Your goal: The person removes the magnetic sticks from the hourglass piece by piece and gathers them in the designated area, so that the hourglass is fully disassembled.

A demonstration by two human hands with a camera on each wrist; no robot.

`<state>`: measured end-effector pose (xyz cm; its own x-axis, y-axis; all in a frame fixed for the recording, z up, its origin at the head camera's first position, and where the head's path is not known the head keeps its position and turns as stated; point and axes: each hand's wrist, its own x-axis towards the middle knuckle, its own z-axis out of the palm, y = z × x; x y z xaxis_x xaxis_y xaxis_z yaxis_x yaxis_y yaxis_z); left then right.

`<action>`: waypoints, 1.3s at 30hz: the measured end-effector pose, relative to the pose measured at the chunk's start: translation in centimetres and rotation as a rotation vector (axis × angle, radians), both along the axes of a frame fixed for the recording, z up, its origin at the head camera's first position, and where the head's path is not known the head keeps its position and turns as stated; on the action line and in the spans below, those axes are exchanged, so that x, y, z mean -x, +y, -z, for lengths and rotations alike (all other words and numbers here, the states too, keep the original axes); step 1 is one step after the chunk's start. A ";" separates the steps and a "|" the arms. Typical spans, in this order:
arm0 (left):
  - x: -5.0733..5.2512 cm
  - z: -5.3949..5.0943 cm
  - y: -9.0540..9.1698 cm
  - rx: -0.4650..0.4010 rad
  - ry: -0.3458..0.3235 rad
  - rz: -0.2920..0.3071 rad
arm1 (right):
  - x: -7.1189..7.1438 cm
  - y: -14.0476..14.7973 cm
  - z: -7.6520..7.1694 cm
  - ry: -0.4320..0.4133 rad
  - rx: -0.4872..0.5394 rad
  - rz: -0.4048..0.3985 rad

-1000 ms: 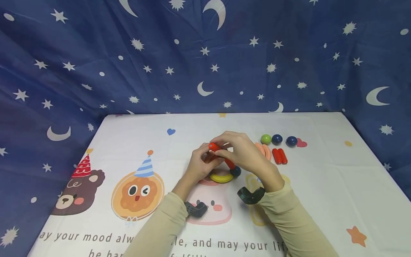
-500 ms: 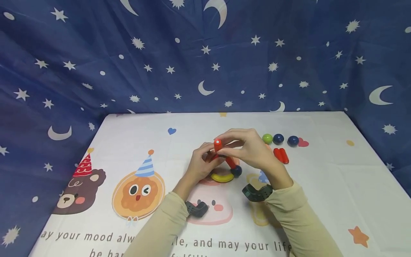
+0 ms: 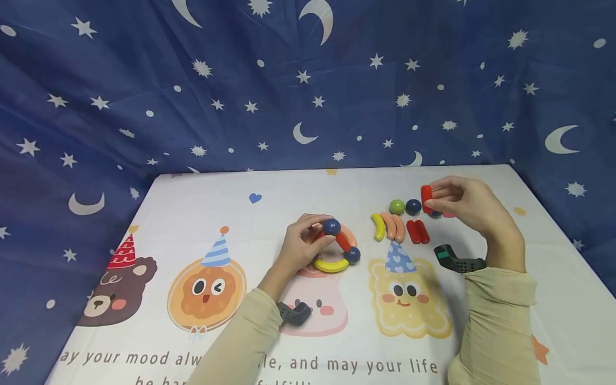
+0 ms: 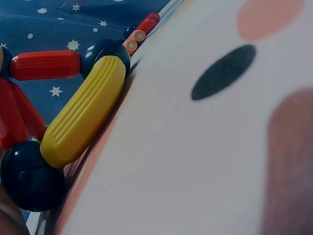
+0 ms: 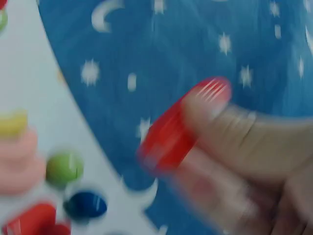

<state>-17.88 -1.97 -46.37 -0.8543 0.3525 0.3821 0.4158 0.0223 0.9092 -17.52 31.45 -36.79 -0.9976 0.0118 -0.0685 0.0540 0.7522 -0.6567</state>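
Note:
My left hand [image 3: 302, 243] pinches the dark blue ball [image 3: 331, 226] at the top of a small built frame. Below that ball a red rod [image 3: 343, 242] slopes down to a second blue ball [image 3: 353, 255], joined to a yellow curved rod [image 3: 331, 266]. In the left wrist view more red rods [image 4: 46, 64] meet the blue balls, and the yellow curved rod [image 4: 85, 112] spans two of them. Off to the right, my right hand [image 3: 474, 206] holds a loose red rod [image 3: 426, 199] between thumb and fingers, raised above the tabletop.
Beneath the right hand's rod lie a green ball [image 3: 397, 207] and a blue ball [image 3: 413, 207]; another blue ball is partly covered. Nearer lie two red rods [image 3: 417, 232], pink curved rods [image 3: 394, 226] and a yellow curved rod [image 3: 378, 226]. A starry curtain [image 3: 240, 85] hangs behind the table.
My right hand has moved right, away from the frame, carrying the red rod to above the loose pieces. The top blue ball now shows in my left hand, which has stayed in place.

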 end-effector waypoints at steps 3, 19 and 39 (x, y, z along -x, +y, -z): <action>0.0 0.1 -0.2 -0.003 -0.004 -0.006 | 0.7 2.5 2.4 -0.177 -0.032 -0.017; 0.0 0.0 -0.1 0.006 0.011 -0.010 | 2.3 4.3 6.5 -0.389 -0.127 -0.026; 0.2 0.0 -0.1 0.046 0.002 0.018 | 0.7 -1.2 1.0 -0.073 -0.154 -0.122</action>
